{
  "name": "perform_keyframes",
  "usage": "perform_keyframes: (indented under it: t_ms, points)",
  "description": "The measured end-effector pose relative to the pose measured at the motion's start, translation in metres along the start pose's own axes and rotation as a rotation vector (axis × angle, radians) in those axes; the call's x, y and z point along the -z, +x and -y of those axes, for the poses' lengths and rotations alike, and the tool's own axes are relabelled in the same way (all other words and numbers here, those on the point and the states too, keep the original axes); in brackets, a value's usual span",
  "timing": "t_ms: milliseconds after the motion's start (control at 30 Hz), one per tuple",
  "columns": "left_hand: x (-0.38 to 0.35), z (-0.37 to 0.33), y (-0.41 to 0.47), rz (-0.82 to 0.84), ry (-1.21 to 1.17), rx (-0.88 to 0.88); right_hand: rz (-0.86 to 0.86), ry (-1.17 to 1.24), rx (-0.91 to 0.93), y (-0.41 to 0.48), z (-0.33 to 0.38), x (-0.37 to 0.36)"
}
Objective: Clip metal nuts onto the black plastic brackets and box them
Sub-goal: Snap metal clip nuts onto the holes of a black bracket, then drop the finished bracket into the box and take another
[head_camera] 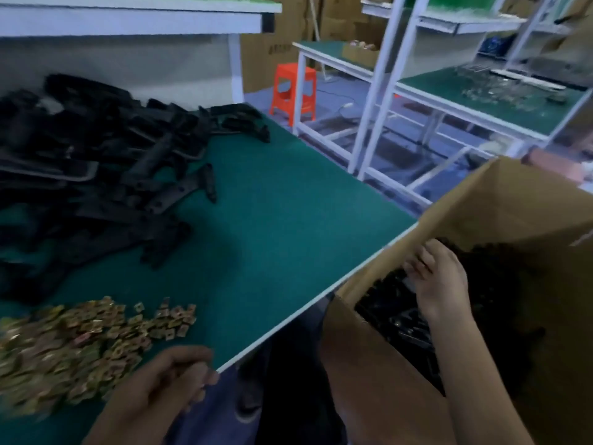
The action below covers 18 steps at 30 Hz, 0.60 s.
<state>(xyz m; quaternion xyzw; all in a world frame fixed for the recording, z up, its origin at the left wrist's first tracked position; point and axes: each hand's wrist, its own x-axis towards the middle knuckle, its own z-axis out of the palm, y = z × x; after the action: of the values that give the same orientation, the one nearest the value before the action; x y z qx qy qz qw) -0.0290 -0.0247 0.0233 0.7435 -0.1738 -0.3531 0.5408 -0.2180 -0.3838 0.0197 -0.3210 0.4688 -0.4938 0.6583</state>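
Note:
A heap of black plastic brackets point(106, 175) covers the left of the green table top point(288, 220). Brass-coloured metal nuts point(83, 342) lie spread at the near left. A cardboard box point(385, 390) stands off the table's right edge, with black brackets point(398, 316) inside. My right hand point(439, 281) reaches down into the box, and its fingers rest stretched on the brackets there. My left hand point(167, 387) hovers at the table's near edge beside the nuts with its fingers curled. Blur hides whether it holds anything.
The box's tall flap point(513, 200) rises at the right. An orange stool point(293, 91) stands on the floor beyond the table. White-framed workbenches point(449, 101) with green tops fill the right background. A white shelf point(128, 17) runs above the back of the table.

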Motion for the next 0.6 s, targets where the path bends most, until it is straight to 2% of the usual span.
perform_keyframes:
  t_ms: [100, 200, 300, 433, 533, 600]
  points:
    - [0.013, 0.001, -0.003, 0.027, -0.034, 0.060, 0.386, -0.368, 0.148, -0.040, -0.050, -0.073]
    - [0.027, -0.001, -0.009, -0.027, -0.082, 0.071, 0.780, -0.670, 0.263, -0.087, -0.089, -0.147]
    - [0.043, 0.002, -0.022, -0.120, -0.094, 0.094, 1.042, -0.996, 0.462, -0.121, -0.123, -0.211]
    - [0.059, 0.005, -0.038, -0.173, -0.072, 0.127, 1.077, -1.304, 0.764, -0.136, -0.143, -0.284]
    - [0.069, 0.011, -0.046, -0.234, -0.121, 0.137, 1.059, -1.722, 0.799, -0.138, -0.156, -0.316]
    - [0.075, 0.014, -0.049, -0.256, -0.159, 0.122, 1.048, -1.809, 0.827, -0.136, -0.163, -0.317]
